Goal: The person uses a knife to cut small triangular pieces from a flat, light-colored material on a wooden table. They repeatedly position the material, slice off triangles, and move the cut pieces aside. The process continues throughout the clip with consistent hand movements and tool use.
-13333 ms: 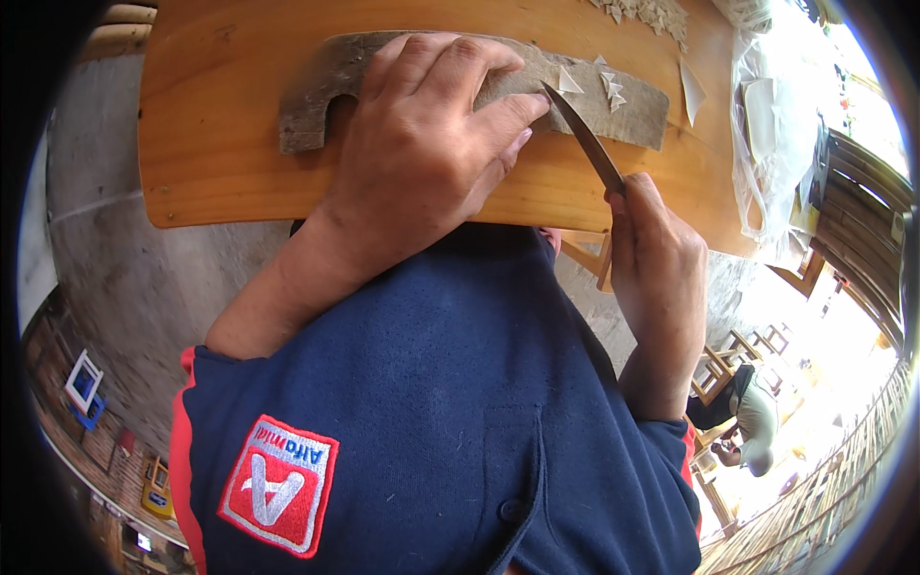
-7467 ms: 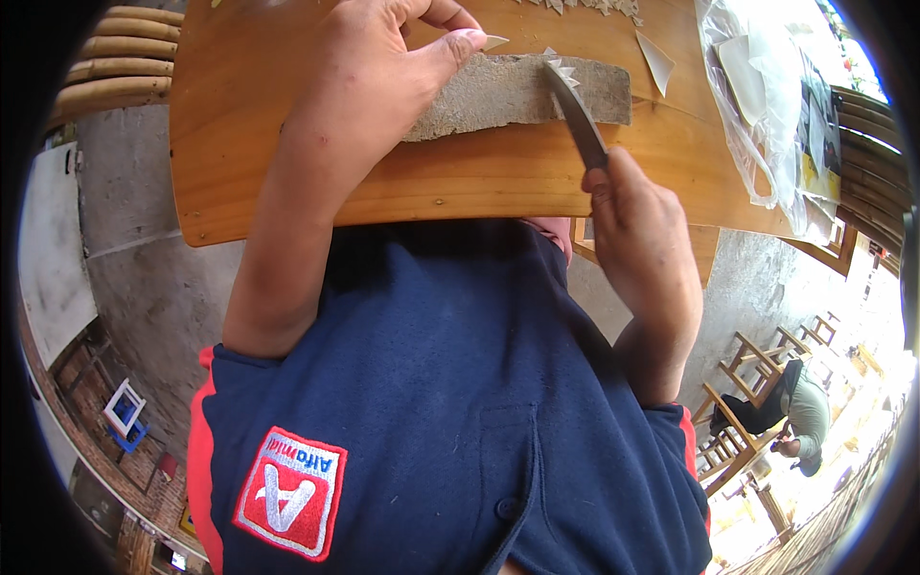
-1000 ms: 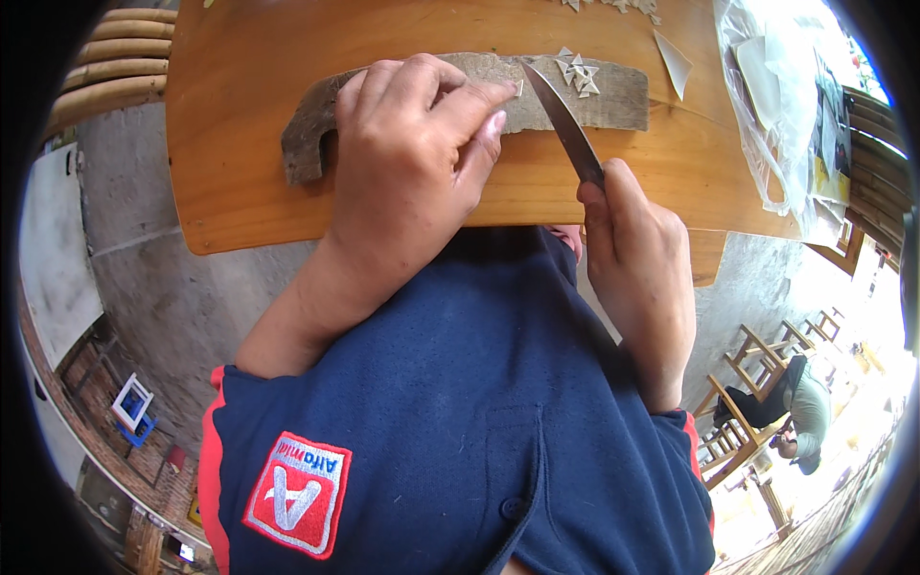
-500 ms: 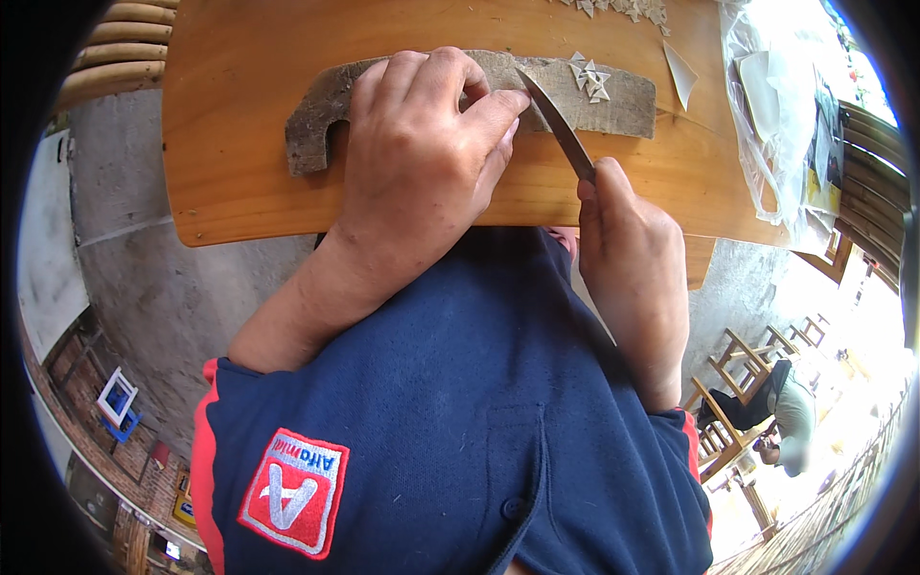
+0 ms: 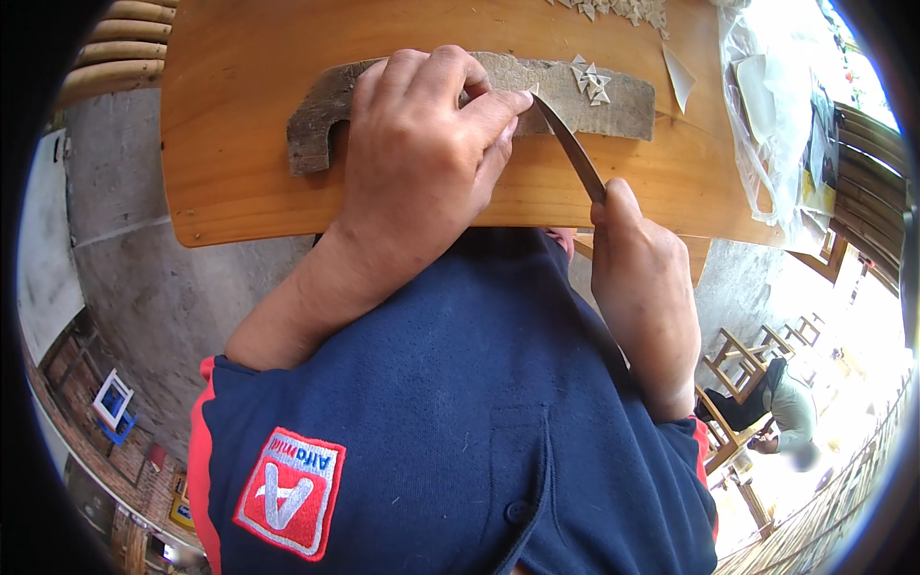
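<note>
A knife (image 5: 572, 147) with a dark, narrow blade is gripped by its handle in my right hand (image 5: 649, 278). Its tip lies on a worn wooden cutting board (image 5: 623, 107), close by the thumb of my left hand (image 5: 414, 144). That hand rests over the middle of the board with thumb and fingers pinched together; what they hold is mostly hidden. A tiny pale piece (image 5: 534, 89) shows at the thumb tip, beside the blade. Further right on the board sits a little cluster of pale, triangular cut pieces (image 5: 594, 84).
The board lies on a wooden table (image 5: 249, 201). More pale pieces (image 5: 623, 10) are scattered at its far edge, near a pale pointed sheet (image 5: 679, 79). A clear plastic bag (image 5: 757, 125) stands at the right. Beyond, a person (image 5: 791, 412) is near wooden stools (image 5: 738, 369).
My right hand has drawn the knife slightly toward me and to the right. The tiny pale piece now shows beside the blade tip. My left hand stays nearly where it was.
</note>
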Demonstrator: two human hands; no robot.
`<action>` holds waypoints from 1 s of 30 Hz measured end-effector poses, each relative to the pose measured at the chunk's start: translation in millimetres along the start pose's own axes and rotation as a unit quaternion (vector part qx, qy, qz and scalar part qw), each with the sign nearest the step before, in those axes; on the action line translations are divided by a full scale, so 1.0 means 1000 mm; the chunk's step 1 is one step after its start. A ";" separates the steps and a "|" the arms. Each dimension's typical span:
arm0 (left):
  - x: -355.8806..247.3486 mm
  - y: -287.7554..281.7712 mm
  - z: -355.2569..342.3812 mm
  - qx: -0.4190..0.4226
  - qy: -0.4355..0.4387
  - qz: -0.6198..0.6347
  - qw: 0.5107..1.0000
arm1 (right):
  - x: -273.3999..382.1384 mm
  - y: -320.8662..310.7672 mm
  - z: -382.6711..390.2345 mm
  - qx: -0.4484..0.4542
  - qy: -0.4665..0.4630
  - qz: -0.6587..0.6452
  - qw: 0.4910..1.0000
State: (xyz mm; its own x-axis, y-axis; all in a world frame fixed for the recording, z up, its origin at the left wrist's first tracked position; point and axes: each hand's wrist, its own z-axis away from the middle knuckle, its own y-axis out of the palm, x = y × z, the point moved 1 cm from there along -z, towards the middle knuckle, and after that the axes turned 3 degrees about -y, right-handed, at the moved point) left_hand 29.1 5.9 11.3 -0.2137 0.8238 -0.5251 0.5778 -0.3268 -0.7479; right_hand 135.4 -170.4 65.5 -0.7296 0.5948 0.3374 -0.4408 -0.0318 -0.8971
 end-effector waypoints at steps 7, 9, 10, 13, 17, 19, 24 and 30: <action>0.011 0.006 0.005 -0.035 -0.025 0.070 0.997 | 0.001 -0.002 0.004 0.003 0.067 -0.115 0.991; 0.013 0.007 0.005 -0.052 -0.039 0.101 0.993 | 0.005 -0.002 0.003 0.014 0.048 -0.116 0.992; 0.014 0.007 0.005 -0.050 -0.041 0.099 0.993 | 0.006 -0.003 0.003 0.019 0.043 -0.117 0.992; 0.013 0.008 0.005 -0.050 -0.051 0.098 0.993 | 0.007 -0.002 0.000 0.040 0.030 -0.081 0.995; 0.013 0.007 0.005 -0.054 -0.057 0.095 0.992 | 0.000 -0.001 -0.009 0.001 0.002 -0.068 0.998; 0.013 0.008 0.005 -0.054 -0.053 0.090 0.993 | -0.009 -0.004 -0.012 -0.032 0.013 -0.076 0.997; 0.014 0.009 0.005 -0.049 -0.045 0.074 0.995 | -0.037 -0.014 -0.024 -0.069 0.028 -0.080 0.994; 0.013 0.009 0.005 -0.045 -0.037 0.050 0.997 | -0.074 -0.042 -0.038 0.014 -0.039 -0.056 0.998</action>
State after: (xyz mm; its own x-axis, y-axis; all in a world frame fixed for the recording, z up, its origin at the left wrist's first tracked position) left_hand 27.6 11.8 -4.0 -0.2070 0.7516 -0.6263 0.6665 -0.3603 -0.6527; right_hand 227.7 -182.1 67.5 -0.7127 0.5318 0.4574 -0.5358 0.0080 -0.8443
